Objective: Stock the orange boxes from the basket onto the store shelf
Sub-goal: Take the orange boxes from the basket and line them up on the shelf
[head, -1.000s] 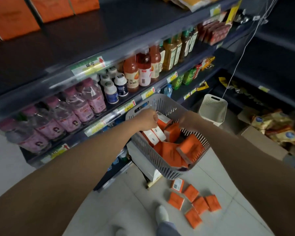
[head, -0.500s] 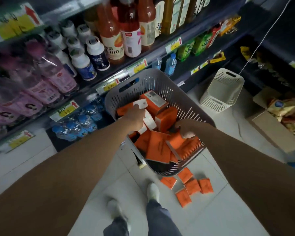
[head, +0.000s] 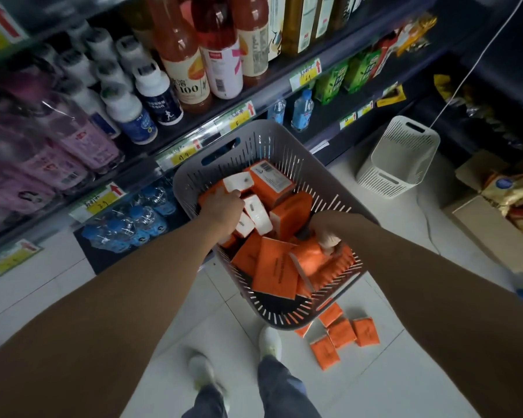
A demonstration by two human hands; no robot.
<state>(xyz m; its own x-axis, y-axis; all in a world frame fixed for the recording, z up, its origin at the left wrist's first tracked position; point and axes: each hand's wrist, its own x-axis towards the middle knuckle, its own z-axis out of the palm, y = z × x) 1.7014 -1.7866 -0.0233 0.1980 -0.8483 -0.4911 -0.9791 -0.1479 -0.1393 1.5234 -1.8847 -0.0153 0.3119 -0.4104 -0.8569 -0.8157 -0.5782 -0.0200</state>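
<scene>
Both your hands are down in the grey basket [head: 255, 146], which sits tilted just in front of the drinks shelf [head: 266, 95]. Your left hand [head: 224, 209] closes its grip over white-ended orange boxes [head: 272, 184] at the far side of the heap; your right hand [head: 326, 235] clamps on an orange pack [head: 310, 256] near the basket's right wall. Taking one in each hand probably saves a trip up to the shelf. The rest of the boxes lie jumbled inside, at all angles, so expect neighbours to shift as you lift. A few orange packs [head: 341, 333] lie spilled on the floor just beside the basket, by your shoes [head: 270, 342].
</scene>
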